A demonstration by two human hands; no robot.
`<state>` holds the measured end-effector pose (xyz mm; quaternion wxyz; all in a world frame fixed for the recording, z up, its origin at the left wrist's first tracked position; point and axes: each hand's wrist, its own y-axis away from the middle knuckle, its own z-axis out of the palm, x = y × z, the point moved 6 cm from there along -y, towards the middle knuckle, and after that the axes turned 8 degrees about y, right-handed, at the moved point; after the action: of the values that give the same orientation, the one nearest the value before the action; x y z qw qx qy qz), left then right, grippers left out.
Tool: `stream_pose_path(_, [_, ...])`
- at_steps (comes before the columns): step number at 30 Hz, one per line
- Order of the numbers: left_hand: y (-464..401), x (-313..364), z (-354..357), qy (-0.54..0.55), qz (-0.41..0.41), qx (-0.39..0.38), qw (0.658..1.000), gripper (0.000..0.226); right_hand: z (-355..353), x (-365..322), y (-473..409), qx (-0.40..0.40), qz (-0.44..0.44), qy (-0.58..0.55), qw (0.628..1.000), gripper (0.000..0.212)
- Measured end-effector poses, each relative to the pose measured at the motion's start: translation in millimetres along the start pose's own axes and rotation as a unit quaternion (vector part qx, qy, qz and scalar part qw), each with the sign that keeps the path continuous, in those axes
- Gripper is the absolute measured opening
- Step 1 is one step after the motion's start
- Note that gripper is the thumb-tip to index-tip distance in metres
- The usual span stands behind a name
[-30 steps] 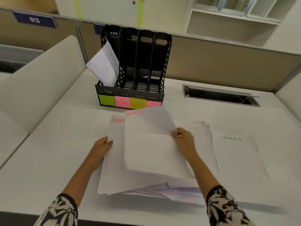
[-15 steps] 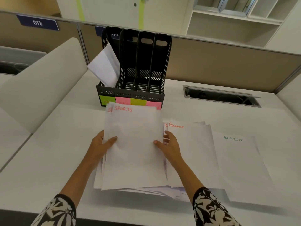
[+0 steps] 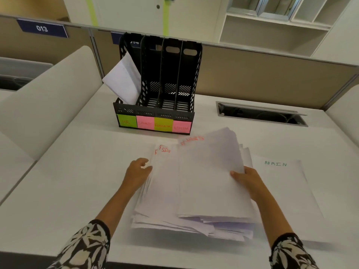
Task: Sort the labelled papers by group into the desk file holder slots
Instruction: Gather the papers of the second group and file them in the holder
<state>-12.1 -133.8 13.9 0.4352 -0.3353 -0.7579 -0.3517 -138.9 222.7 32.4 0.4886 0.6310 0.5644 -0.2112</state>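
Observation:
A loose pile of white labelled papers (image 3: 167, 206) lies on the desk before me. My right hand (image 3: 250, 181) grips the right edge of a lifted bundle of sheets (image 3: 211, 177) marked SPORTS in red, tilted up above the pile. My left hand (image 3: 137, 173) rests against the pile's left edge, fingers curled at the sheets. A black four-slot file holder (image 3: 155, 111) stands behind, with green, pink, yellow and pink notes reading HR, SPORTS, FINANCE, ADMIN. White sheets (image 3: 122, 80) lean out of its leftmost slot. A single sheet marked ADMIN (image 3: 285, 183) lies flat to the right.
A white curved divider (image 3: 48, 94) rises along the left of the desk. An open cable hatch (image 3: 260, 113) is sunk in the desk at the back right. A tan partition wall (image 3: 252, 78) runs behind the holder.
My right hand moved rightwards and lifted a bundle of SPORTS sheets off the pile. The FINANCE sheet seen before is now covered. My left hand stays at the pile's left edge.

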Motion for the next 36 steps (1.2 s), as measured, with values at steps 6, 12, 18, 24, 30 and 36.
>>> stream_pose_path(6, [3.9,-9.5,16.9,-0.041,0.002,0.038,0.998,0.038,-17.4,45.8,2.4,0.013,0.08,0.03,0.996,0.026])
stream_pose_path(12, [6.5,6.7,19.0,-0.145,0.123,0.113,0.975,0.026,-3.9,45.5,8.3,0.052,0.049,0.046,0.996,0.027])
stream_pose_path(18, [-3.8,6.3,36.4,-0.119,0.068,0.06,0.989,0.022,-1.7,43.4,13.1,0.059,0.041,0.068,0.995,0.028])
stream_pose_path(24, [-3.1,6.9,48.0,-0.107,0.067,0.049,0.991,0.037,-1.3,44.1,12.2,0.059,0.035,0.076,0.995,0.03])
stream_pose_path(30, [-14.7,10.4,22.9,-0.074,0.098,0.078,0.989,0.036,-1.0,45.4,11.5,0.063,0.035,0.067,0.995,0.027])
stream_pose_path(36, [-43.7,18.8,-40.2,-0.131,0.146,0.082,0.977,0.019,-1.8,46.6,13.5,0.064,0.034,0.051,0.996,0.024])
